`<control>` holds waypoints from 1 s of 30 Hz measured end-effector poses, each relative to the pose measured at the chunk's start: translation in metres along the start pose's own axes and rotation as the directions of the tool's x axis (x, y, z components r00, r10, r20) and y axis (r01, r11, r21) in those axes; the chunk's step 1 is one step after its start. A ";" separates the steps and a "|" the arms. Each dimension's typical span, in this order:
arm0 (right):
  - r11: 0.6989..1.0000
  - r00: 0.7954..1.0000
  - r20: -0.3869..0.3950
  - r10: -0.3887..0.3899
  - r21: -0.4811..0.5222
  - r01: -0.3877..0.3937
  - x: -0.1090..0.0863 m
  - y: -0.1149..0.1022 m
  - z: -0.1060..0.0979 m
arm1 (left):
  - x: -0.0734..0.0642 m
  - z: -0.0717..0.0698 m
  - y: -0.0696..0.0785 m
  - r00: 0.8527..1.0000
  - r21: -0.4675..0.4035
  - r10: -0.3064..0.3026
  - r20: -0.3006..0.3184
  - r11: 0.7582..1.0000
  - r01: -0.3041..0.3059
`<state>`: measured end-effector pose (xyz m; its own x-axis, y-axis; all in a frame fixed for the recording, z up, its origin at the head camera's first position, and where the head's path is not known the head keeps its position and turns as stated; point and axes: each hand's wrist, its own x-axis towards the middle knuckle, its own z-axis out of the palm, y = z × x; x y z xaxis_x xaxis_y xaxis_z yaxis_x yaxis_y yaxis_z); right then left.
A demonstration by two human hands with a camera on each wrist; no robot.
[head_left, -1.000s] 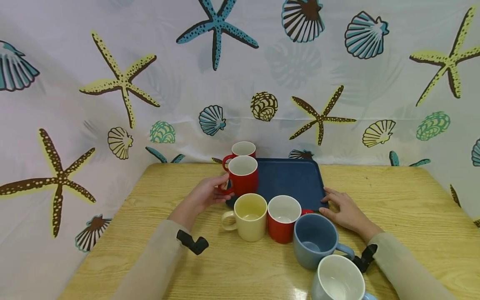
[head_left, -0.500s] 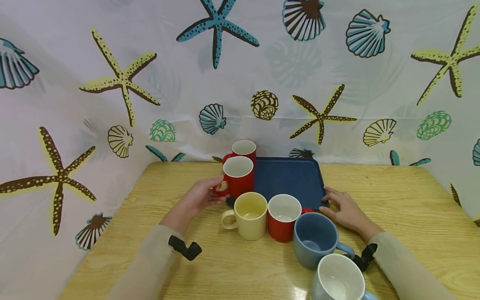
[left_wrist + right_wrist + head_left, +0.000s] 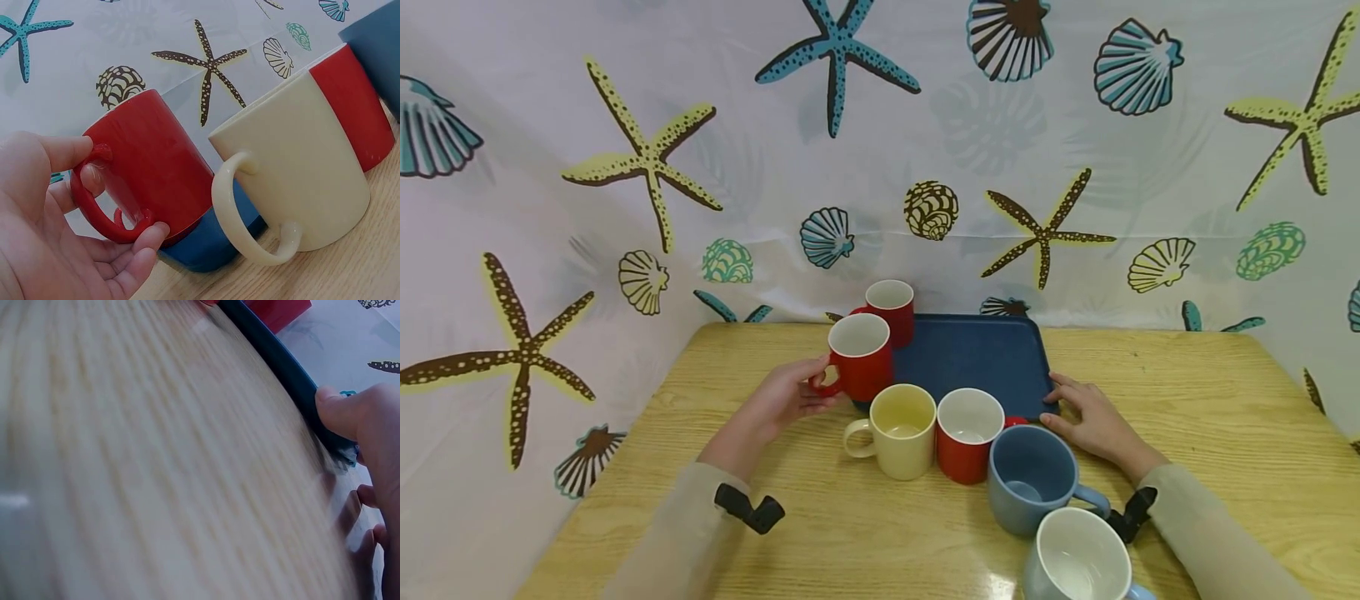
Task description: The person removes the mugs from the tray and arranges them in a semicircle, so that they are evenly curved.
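My left hand [image 3: 777, 400] grips the handle of a red mug [image 3: 863, 367] with a white inside. In the left wrist view its thumb presses the top of that handle while other fingers reach under it and touch the lower side. The mug overlaps the left front part of a dark blue tray [image 3: 973, 358]. A second red mug [image 3: 901, 321] stands behind, at the tray's back left. My right hand [image 3: 1093, 421] holds the tray's front right corner, with the thumb [image 3: 337, 412] against the rim and the fingers along the right side.
In front of the tray stand a cream mug [image 3: 901, 450], another red mug [image 3: 961, 454] and a blue mug [image 3: 1026, 500]. A pale mug [image 3: 1075, 558] with a light blue handle is nearest. A patterned cloth [image 3: 880, 167] hangs behind the wooden table [image 3: 1187, 400].
My left hand has drawn the gripped red mug to the left and slightly forward, uncovering more of the rear red mug. The right hand and tray keep their place.
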<state>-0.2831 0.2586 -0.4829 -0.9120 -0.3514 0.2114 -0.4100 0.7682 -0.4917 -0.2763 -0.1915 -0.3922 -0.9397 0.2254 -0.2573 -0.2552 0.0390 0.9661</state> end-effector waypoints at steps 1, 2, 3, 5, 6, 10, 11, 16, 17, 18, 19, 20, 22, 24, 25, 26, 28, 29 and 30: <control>1.000 1.000 -0.001 0.000 -0.004 0.000 0.000 0.000 0.000 | -0.002 -0.001 0.001 1.000 -0.001 -0.001 -0.004 1.000 0.001; 1.000 1.000 -0.003 -0.001 -0.008 0.001 -0.001 0.001 0.000 | -0.004 -0.002 0.001 1.000 -0.003 -0.001 -0.005 1.000 0.001; 1.000 1.000 -0.005 -0.003 -0.011 0.003 -0.001 0.001 0.001 | -0.006 -0.003 0.002 1.000 -0.004 0.000 -0.003 1.000 0.000; 1.000 1.000 -0.008 -0.007 -0.014 0.007 -0.001 0.001 0.001 | -0.011 -0.006 0.003 1.000 0.002 0.005 0.003 1.000 -0.005; 1.000 1.000 -0.010 -0.010 -0.014 0.010 -0.001 0.001 0.001 | -0.013 -0.007 0.003 1.000 0.000 0.005 0.001 1.000 -0.005; 1.000 1.000 -0.010 -0.016 -0.022 0.016 -0.002 0.001 0.001 | -0.023 -0.012 0.004 1.000 0.001 0.016 0.012 1.000 -0.016; 1.000 1.000 -0.010 -0.016 -0.024 0.016 -0.002 0.001 0.001 | -0.025 -0.013 0.003 1.000 -0.001 0.018 0.011 1.000 -0.018; 1.000 1.000 -0.007 -0.021 -0.023 0.020 -0.002 0.003 0.002 | -0.035 -0.019 0.002 0.999 -0.001 0.037 0.020 0.999 -0.037; 0.999 1.000 -0.007 -0.024 -0.024 0.023 -0.002 0.003 0.002 | -0.038 -0.020 0.001 0.999 0.000 0.039 0.019 0.999 -0.039; 0.999 1.000 -0.008 -0.028 -0.023 0.027 -0.002 0.003 0.002 | -0.040 -0.022 0.001 0.999 0.003 0.041 0.023 0.999 -0.041; 0.999 0.999 -0.009 -0.032 -0.023 0.032 -0.002 0.003 0.002 | -0.043 -0.023 0.000 0.999 0.001 0.040 0.024 0.999 -0.040; 0.999 0.999 -0.010 -0.036 -0.022 0.036 -0.003 0.002 0.002 | -0.045 -0.024 0.000 0.999 0.002 0.039 0.023 0.999 -0.039; 0.999 0.999 -0.014 -0.043 -0.023 0.043 -0.003 0.002 0.003 | -0.051 -0.027 -0.001 0.999 0.001 0.041 0.024 0.999 -0.041; 0.999 0.999 -0.015 -0.044 -0.023 0.044 -0.003 0.002 0.003 | -0.056 -0.029 -0.002 0.999 0.002 0.044 0.028 0.999 -0.044; 0.999 0.999 -0.015 -0.045 -0.024 0.044 -0.003 0.002 0.003 | -0.058 -0.030 -0.002 0.999 0.004 0.045 0.028 0.999 -0.045; 0.999 0.999 -0.017 -0.046 -0.025 0.045 -0.003 0.002 0.003 | -0.060 -0.031 -0.002 0.998 0.010 0.050 0.031 0.999 -0.050; 0.999 0.999 -0.019 -0.046 -0.026 0.045 -0.003 0.001 0.002 | -0.065 -0.034 -0.002 0.998 0.014 0.054 0.033 0.998 -0.054; 0.999 0.999 -0.018 -0.045 -0.026 0.045 -0.003 0.001 0.002 | -0.067 -0.035 -0.002 0.998 0.021 0.056 0.036 0.998 -0.057; 0.999 0.999 -0.018 -0.044 -0.025 0.044 -0.003 0.000 0.001 | -0.069 -0.036 -0.002 0.998 0.024 0.057 0.034 0.998 -0.058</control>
<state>-0.2804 0.2594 -0.4849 -0.8931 -0.3753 0.2482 -0.4496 0.7653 -0.4607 -0.2187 -0.2418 -0.3775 -0.9443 0.2607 -0.2007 -0.1946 0.0494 0.9796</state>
